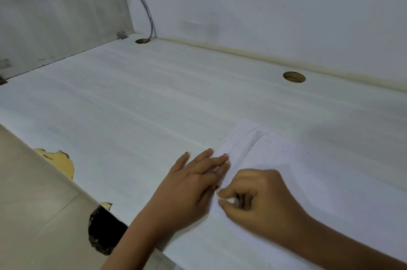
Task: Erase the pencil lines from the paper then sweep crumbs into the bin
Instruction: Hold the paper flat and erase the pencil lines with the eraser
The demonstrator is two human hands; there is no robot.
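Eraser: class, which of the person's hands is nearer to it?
Right. The right hand pinches the white eraser; the left hand lies flat just left of it, pressing the paper.

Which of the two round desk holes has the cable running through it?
The round hole in the far left corner of the white desk: the grey cable drops into it. The round hole further right has none.

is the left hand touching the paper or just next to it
Touching. The head view shows the left hand with its straight fingers lying flat on the left edge of the paper, no gap.
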